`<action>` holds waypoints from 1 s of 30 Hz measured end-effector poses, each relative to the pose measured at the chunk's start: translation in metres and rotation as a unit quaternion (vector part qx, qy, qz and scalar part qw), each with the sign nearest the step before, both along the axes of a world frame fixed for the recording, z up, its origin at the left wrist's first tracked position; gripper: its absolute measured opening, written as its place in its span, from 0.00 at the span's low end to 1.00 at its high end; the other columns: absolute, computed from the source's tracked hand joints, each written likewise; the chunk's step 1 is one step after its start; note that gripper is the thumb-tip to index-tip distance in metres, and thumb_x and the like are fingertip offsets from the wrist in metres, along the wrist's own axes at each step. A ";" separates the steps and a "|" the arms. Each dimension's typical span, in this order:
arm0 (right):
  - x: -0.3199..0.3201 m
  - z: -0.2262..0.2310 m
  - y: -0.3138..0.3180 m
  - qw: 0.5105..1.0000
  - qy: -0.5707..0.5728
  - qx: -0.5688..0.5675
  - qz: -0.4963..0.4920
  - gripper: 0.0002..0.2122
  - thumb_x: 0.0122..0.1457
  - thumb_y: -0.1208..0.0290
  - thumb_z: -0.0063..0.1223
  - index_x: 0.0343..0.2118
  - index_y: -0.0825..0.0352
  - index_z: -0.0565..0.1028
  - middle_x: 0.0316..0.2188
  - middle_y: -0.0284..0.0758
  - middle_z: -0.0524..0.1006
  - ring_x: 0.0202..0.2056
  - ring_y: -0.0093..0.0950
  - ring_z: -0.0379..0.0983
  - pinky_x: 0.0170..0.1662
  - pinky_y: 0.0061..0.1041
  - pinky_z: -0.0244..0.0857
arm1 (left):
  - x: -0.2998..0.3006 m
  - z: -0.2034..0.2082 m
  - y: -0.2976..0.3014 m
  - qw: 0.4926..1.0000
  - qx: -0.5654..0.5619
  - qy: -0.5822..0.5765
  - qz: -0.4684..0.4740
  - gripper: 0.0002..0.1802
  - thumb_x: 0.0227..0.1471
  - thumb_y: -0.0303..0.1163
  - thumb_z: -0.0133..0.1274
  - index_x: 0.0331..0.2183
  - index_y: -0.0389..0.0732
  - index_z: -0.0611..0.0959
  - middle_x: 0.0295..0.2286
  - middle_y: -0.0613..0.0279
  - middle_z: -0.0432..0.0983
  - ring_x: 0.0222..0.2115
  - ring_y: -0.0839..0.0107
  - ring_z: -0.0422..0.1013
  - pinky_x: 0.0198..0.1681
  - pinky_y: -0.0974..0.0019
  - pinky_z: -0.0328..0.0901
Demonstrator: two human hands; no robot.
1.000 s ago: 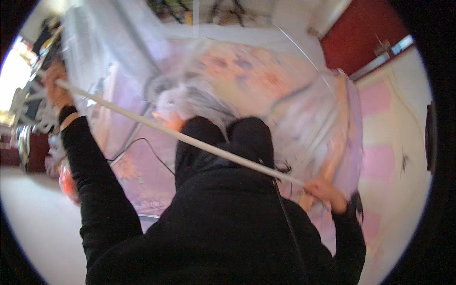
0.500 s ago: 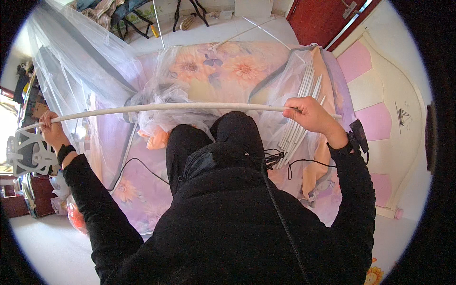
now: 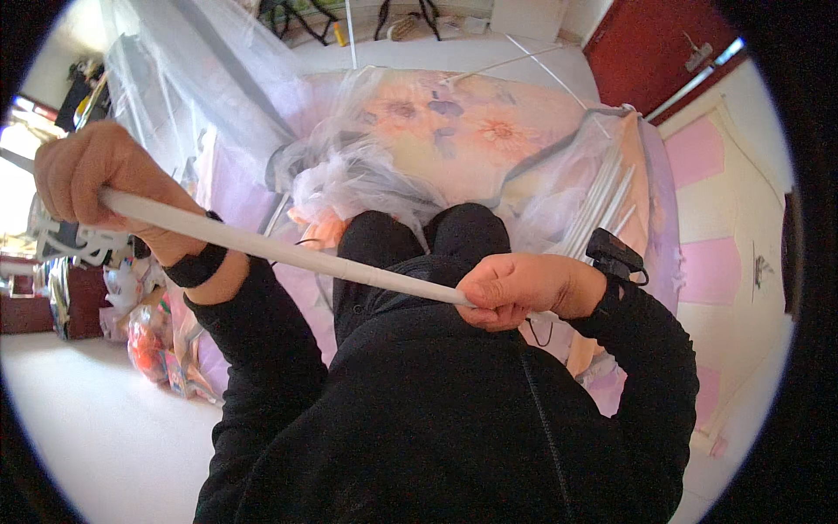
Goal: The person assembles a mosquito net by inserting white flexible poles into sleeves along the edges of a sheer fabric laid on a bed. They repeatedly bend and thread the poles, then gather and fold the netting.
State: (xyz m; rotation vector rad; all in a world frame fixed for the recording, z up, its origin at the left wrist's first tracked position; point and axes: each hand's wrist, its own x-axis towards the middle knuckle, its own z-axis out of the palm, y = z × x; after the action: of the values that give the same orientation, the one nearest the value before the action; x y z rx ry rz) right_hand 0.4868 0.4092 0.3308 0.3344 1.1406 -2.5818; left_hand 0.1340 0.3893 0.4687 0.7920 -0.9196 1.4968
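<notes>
A long white pole (image 3: 288, 253) slants across in front of my body, its left end higher than its right. My left hand (image 3: 109, 188) is wrapped round it near the upper left. Close to my chest, my right hand (image 3: 524, 293) grips the pole towards its other end, and the tip there is hidden by the hand. Beyond my knees, sheer white netting (image 3: 367, 175) with grey trim lies bunched on a flowered bedspread (image 3: 489, 122). To the right of my knees rests a bundle of white poles (image 3: 602, 201), partly behind my right wrist.
A white openwork piece (image 3: 78, 244) shows beneath my left hand. The cream and pink headboard (image 3: 707, 244) rises on the right, with a red door (image 3: 650, 44) at the far right. Netting hangs at the left. Plastic bags (image 3: 153, 341) sit on the floor beside the bed.
My left hand has come nearer and up, and my right hand has moved left and down towards my chest. The pole now tilts and lies closer to me. My view has shifted left.
</notes>
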 end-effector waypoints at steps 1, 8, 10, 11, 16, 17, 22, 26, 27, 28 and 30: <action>-0.004 0.003 0.000 1.000 0.005 0.027 -0.013 0.19 0.61 0.51 0.42 0.23 0.63 0.67 0.13 0.20 0.57 0.14 0.11 0.49 0.15 0.12 0.41 | 0.004 0.006 0.000 1.000 -0.011 0.018 0.008 0.18 0.54 0.26 0.37 0.14 0.46 0.67 0.08 0.70 0.62 0.06 0.82 0.58 0.06 0.78 0.57; -0.013 -0.001 0.007 0.774 0.056 0.597 -0.206 0.16 0.62 0.58 0.41 0.25 0.67 0.65 0.15 0.37 0.66 0.16 0.36 0.63 0.20 0.34 0.57 | -0.001 -0.005 0.004 0.909 -0.255 0.174 0.280 0.29 0.60 0.53 0.29 0.14 0.48 0.60 0.09 0.75 0.48 0.08 0.83 0.46 0.09 0.80 0.45; -0.019 -0.008 0.013 0.637 -0.023 0.738 -0.223 0.15 0.61 0.60 0.43 0.24 0.67 0.65 0.17 0.40 0.69 0.19 0.41 0.66 0.21 0.36 0.59 | -0.003 -0.016 0.012 0.842 -0.355 0.160 0.374 0.30 0.59 0.57 0.28 0.15 0.47 0.60 0.10 0.73 0.48 0.09 0.81 0.45 0.10 0.78 0.44; -0.017 -0.009 0.018 0.583 -0.058 0.780 -0.220 0.15 0.60 0.60 0.43 0.24 0.67 0.64 0.19 0.40 0.72 0.23 0.44 0.68 0.23 0.38 0.60 | -0.003 -0.021 0.016 0.800 -0.402 0.147 0.421 0.31 0.58 0.59 0.28 0.14 0.47 0.60 0.10 0.73 0.47 0.09 0.81 0.45 0.10 0.78 0.44; -0.014 -0.016 0.031 0.560 -0.043 0.752 -0.345 0.11 0.57 0.64 0.51 0.26 0.66 0.67 0.20 0.38 0.71 0.22 0.37 0.69 0.24 0.33 0.60 | 0.006 -0.035 0.025 0.680 -0.524 0.056 0.510 0.30 0.58 0.58 0.31 0.16 0.46 0.60 0.09 0.72 0.47 0.09 0.80 0.45 0.09 0.77 0.43; -0.013 -0.017 0.032 0.656 -0.038 0.671 -0.344 0.10 0.56 0.65 0.51 0.27 0.66 0.68 0.19 0.38 0.71 0.22 0.34 0.68 0.24 0.31 0.60 | 0.008 -0.037 0.026 0.688 -0.516 0.053 0.507 0.28 0.59 0.55 0.33 0.16 0.46 0.61 0.10 0.72 0.48 0.09 0.80 0.45 0.08 0.77 0.44; -0.008 -0.028 0.034 0.709 -0.039 0.596 -0.375 0.07 0.57 0.68 0.50 0.31 0.67 0.72 0.19 0.35 0.70 0.21 0.25 0.65 0.27 0.24 0.60 | 0.014 -0.050 0.034 0.724 -0.489 0.090 0.477 0.27 0.59 0.54 0.33 0.17 0.45 0.62 0.11 0.71 0.50 0.10 0.80 0.47 0.09 0.76 0.45; 0.000 -0.034 0.032 0.756 -0.062 0.517 -0.397 0.07 0.57 0.69 0.50 0.31 0.68 0.72 0.19 0.34 0.72 0.22 0.24 0.66 0.27 0.24 0.60 | 0.020 -0.062 0.045 0.734 -0.502 0.075 0.450 0.27 0.60 0.54 0.32 0.19 0.44 0.63 0.12 0.71 0.51 0.10 0.80 0.47 0.10 0.76 0.46; 0.002 -0.035 0.032 0.777 -0.040 0.479 -0.407 0.06 0.57 0.70 0.50 0.30 0.68 0.72 0.20 0.34 0.72 0.22 0.24 0.67 0.27 0.24 0.60 | 0.021 -0.065 0.046 0.732 -0.509 0.071 0.448 0.27 0.60 0.54 0.33 0.19 0.44 0.63 0.12 0.71 0.51 0.11 0.80 0.47 0.10 0.76 0.46; 0.004 -0.036 0.032 0.762 -0.063 0.505 -0.400 0.06 0.57 0.70 0.50 0.30 0.68 0.71 0.19 0.33 0.71 0.23 0.23 0.66 0.27 0.23 0.60 | 0.022 -0.067 0.047 0.734 -0.510 0.069 0.444 0.26 0.60 0.54 0.33 0.20 0.44 0.64 0.12 0.71 0.51 0.11 0.80 0.46 0.11 0.77 0.46; 0.005 -0.039 0.034 0.733 -0.074 0.557 -0.383 0.06 0.58 0.71 0.50 0.31 0.68 0.71 0.19 0.33 0.71 0.23 0.21 0.66 0.28 0.21 0.59 | 0.023 -0.071 0.049 0.736 -0.509 0.079 0.439 0.27 0.60 0.54 0.32 0.20 0.44 0.64 0.12 0.71 0.51 0.11 0.79 0.46 0.11 0.76 0.46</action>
State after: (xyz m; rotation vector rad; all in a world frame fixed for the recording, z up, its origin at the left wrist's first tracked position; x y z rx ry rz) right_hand 0.4919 0.4430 0.2918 1.4812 2.8184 -1.8613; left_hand 0.1574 0.4387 0.3979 0.4679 0.5954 2.3211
